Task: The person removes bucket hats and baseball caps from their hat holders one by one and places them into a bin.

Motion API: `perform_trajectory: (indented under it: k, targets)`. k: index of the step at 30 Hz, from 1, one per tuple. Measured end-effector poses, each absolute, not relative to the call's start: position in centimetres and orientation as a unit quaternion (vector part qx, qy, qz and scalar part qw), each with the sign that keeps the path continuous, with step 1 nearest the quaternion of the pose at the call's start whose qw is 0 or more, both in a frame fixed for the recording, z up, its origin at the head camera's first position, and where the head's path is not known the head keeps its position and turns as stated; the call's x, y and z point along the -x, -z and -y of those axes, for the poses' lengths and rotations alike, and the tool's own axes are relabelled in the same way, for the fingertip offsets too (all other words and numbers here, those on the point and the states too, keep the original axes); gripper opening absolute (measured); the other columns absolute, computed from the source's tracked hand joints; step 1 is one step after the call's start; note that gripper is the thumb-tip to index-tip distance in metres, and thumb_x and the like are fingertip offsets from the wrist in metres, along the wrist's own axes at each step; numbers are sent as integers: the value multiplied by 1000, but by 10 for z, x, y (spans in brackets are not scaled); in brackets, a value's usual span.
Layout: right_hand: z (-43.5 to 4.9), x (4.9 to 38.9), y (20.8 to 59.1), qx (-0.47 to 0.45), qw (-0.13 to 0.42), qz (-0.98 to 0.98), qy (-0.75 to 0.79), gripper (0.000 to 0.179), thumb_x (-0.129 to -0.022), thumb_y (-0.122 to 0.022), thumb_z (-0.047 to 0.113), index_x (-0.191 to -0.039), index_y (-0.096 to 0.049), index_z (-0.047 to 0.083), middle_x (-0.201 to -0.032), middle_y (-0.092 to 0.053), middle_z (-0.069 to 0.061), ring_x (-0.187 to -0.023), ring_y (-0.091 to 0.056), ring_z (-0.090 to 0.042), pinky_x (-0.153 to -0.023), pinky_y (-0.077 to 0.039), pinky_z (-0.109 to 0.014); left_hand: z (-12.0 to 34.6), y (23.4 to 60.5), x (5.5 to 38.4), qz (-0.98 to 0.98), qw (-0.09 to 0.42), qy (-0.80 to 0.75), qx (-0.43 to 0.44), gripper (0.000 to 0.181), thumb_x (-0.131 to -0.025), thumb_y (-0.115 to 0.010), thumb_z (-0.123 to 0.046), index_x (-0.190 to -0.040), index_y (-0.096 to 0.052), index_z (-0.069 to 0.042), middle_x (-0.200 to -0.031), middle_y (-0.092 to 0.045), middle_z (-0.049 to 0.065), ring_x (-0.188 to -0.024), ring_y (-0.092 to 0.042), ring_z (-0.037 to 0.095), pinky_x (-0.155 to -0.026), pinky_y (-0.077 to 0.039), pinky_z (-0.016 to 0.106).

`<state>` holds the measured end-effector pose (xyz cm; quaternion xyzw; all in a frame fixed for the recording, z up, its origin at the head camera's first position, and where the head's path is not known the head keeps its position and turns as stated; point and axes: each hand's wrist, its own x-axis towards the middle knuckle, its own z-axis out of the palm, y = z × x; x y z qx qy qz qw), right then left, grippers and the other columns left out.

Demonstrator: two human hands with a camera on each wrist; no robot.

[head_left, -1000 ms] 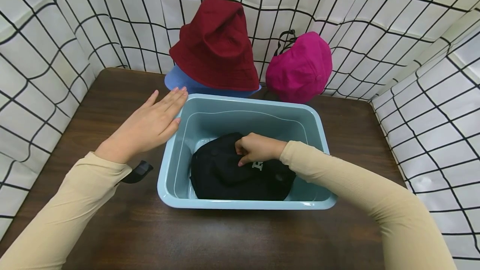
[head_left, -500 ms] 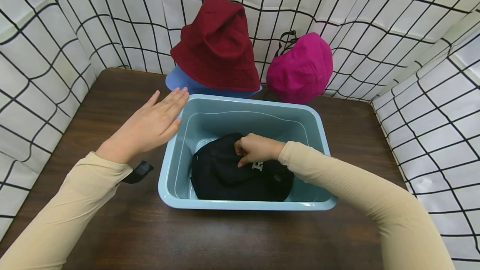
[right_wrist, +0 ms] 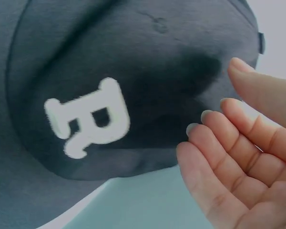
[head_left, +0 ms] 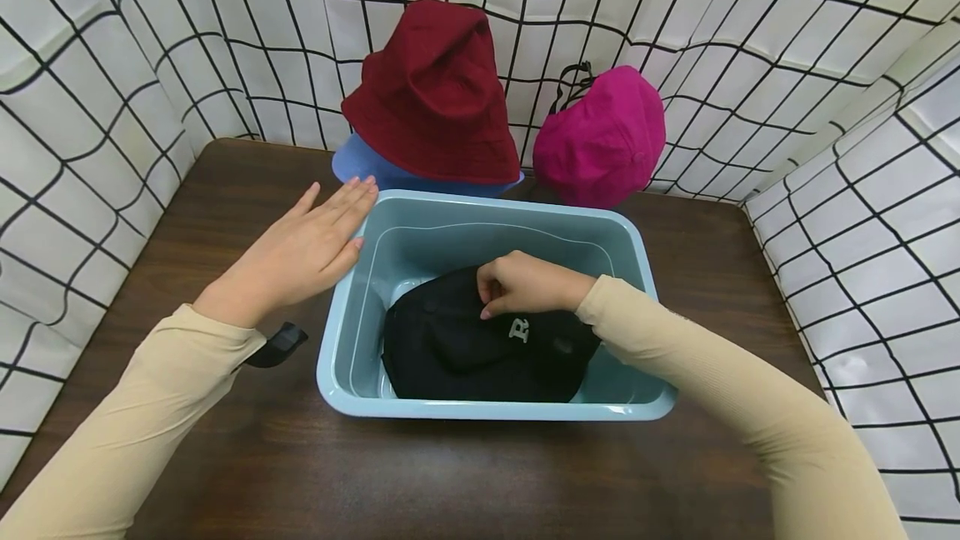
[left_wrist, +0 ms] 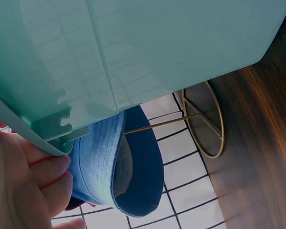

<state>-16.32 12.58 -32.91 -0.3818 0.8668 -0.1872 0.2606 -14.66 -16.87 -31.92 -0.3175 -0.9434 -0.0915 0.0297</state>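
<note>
A black cap point(head_left: 480, 357) with a white letter R point(right_wrist: 90, 119) on its front lies inside the light blue plastic tub point(head_left: 495, 409). Just over the crown is my right hand point(head_left: 528, 283). Its fingers bend loosely, the thumb stands apart from them, and nothing is between them in the right wrist view. My left hand point(head_left: 288, 257) lies with straight fingers along the tub's left rim; the left wrist view shows its fingers point(left_wrist: 55, 176) against that rim. The cap's underside is hidden.
Behind the tub, a dark red bucket hat point(head_left: 442, 107) sits over a blue bucket hat point(head_left: 367, 158) held up on a wire stand point(left_wrist: 219, 129). A magenta cap point(head_left: 600, 136) is at the back right. White grid panels point(head_left: 750, 48) enclose the dark wooden table point(head_left: 450, 482).
My right hand has let go of the black cap and shifted slightly up and to the right, uncovering the letter R. The left hand keeps its place on the rim.
</note>
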Motion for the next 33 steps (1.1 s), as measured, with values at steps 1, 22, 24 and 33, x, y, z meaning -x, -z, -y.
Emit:
perform_trajectory:
  k: [1,22,24,33]
  targets:
    - [-127,164,328,383,255,-867,192,14,-83,-73,17,-81,-62,9,-70,-60,3,-63,-53,-9,-60,-46,-21,169,319,147,943,29,91,318,61,-97,-42,-27,-148,-22,1,-154,-20,16,-143,-14,29,-113,-8,53]
    - [-146,167,303,374,180,-866,277,12,-82,-73,11,-84,-62,7,-74,-61,1,-64,-55,-12,-63,-48,-26,168,319,147,945,24,92,313,62,-97,-42,-28,-148,-22,1,-154,-20,16,-143,-14,30,-112,-8,53]
    - [-147,167,301,373,173,-866,283,12,-82,-73,11,-84,-62,7,-75,-61,1,-65,-56,-12,-64,-49,-26,168,319,147,945,23,91,313,62,-97,-42,-28,-148,-22,1,-154,-19,16,-143,-13,30,-112,-8,54]
    - [-158,166,297,360,150,-868,308,11,-83,-73,12,-85,-63,8,-75,-62,2,-66,-57,-12,-65,-50,-28,169,320,147,945,24,93,314,63,-97,-43,-28,-148,-22,1,-154,-19,17,-143,-13,30,-113,-7,53]
